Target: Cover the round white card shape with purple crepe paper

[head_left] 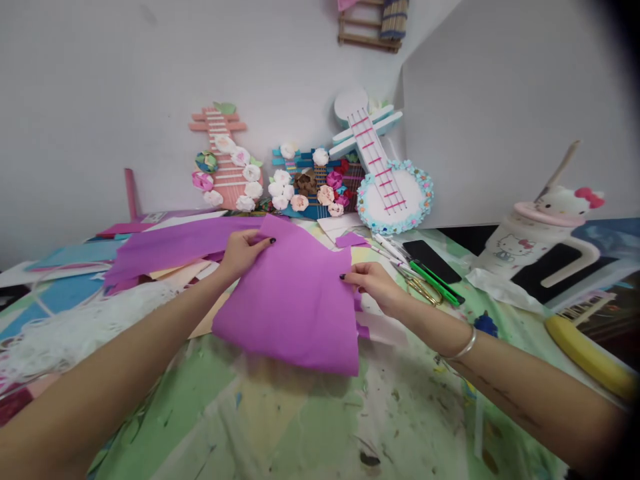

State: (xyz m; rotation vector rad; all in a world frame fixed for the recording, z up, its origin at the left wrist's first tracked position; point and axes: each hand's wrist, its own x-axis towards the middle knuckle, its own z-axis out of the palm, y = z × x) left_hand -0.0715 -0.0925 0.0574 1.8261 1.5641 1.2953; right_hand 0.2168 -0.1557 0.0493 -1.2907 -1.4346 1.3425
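A sheet of purple crepe paper (295,300) is held up over the middle of the table, its lower edge curling. My left hand (246,252) pinches its upper left edge between thumb and fingers. On the right edge, my right hand (373,283) grips the same sheet with thumb and fingertips. Just behind the sheet lies a small purple scrap (351,239). More purple paper (175,247) is spread to the left, beyond my left hand. Golden-handled scissors (424,291) and a green cutter (437,283) lie to the right of my right hand.
Paper instruments with flowers, one pink (230,177) and one white (395,193), lean on the wall. White lace (90,327) lies at left. A black phone (433,260), a tumbler with a straw (525,240) and a yellow object (590,353) are at right. A patterned cloth (280,427) covers the table.
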